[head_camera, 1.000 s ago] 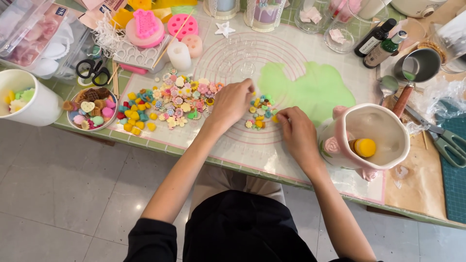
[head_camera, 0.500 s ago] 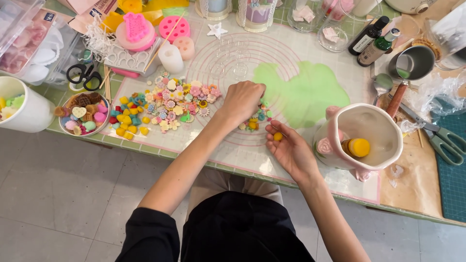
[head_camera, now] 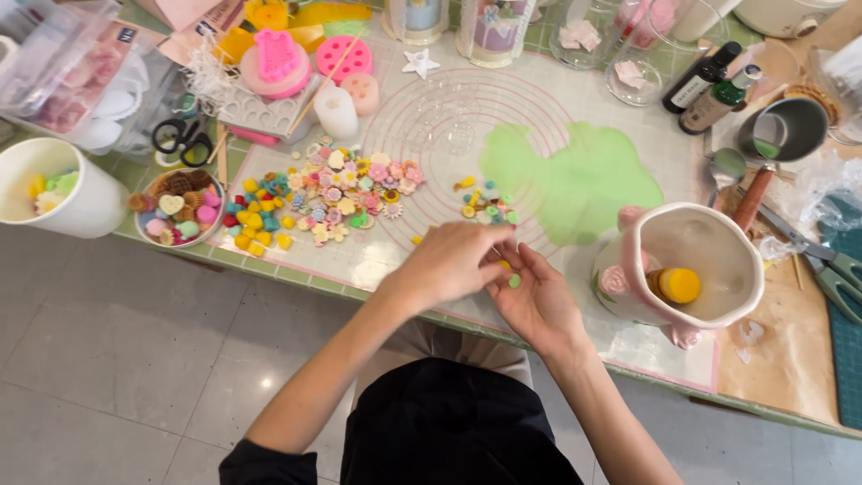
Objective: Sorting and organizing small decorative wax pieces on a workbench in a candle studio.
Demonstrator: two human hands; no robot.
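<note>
Crowded with moulds, jars and craft bits, the worktable (head_camera: pixel 377 274) carries a round-ruled mat and a flat green sheet (head_camera: pixel 575 180). Since a moment ago both hands have drawn back from the small cluster of beads (head_camera: pixel 485 205) toward the table's near edge: the right hand (head_camera: pixel 539 301) is now turned palm-up and cupped, a small green bead (head_camera: pixel 514 281) resting on it. The left hand (head_camera: pixel 453 260) hovers just above, fingertips pinched over yellow pieces there, so picking seems to have given way to sorting in the palm.
</note>
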